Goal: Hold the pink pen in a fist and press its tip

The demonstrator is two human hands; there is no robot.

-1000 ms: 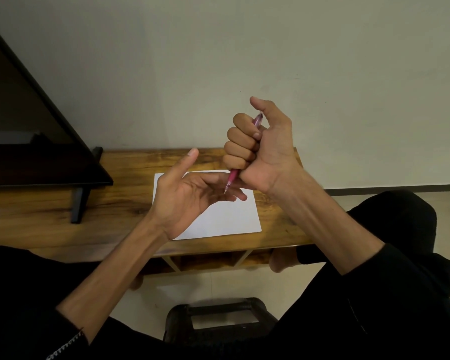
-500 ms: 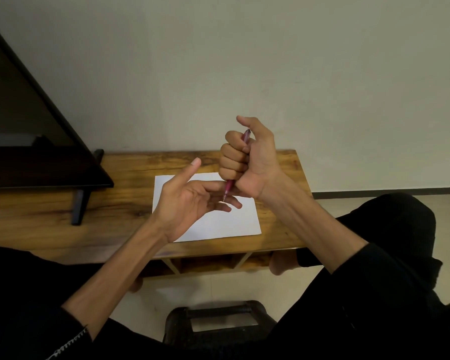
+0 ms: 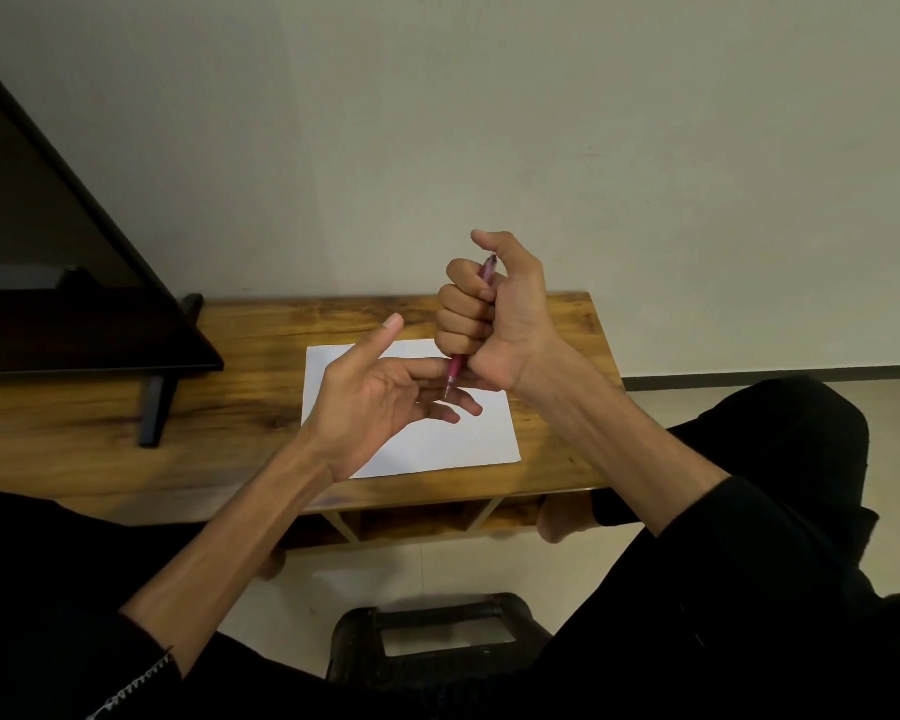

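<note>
My right hand (image 3: 494, 314) makes a fist round the pink pen (image 3: 455, 368), thumb raised, tip pointing down. My left hand (image 3: 380, 394) lies open just beneath, fingers (image 3: 437, 365) spread, touching the pen's tip. Below both lies the white paper (image 3: 437, 439) on the wooden table (image 3: 178, 407).

The scene is dim and slightly underexposed, lit by soft, diffuse light. The wall (image 3: 489, 122) is evenly grey, darkening toward 10 and 2 o'clock. The white paper (image 3: 437, 439) is the brightest patch, without glare. A dull sheen lies on the wooden table (image 3: 240, 366). The black sleeves at 5 and 7 o'clock lose all detail. Wide-angle distortion slants the dark screen (image 3: 48, 252) at 9 o'clock. Focus is fair; fine detail looks smeared.
</note>
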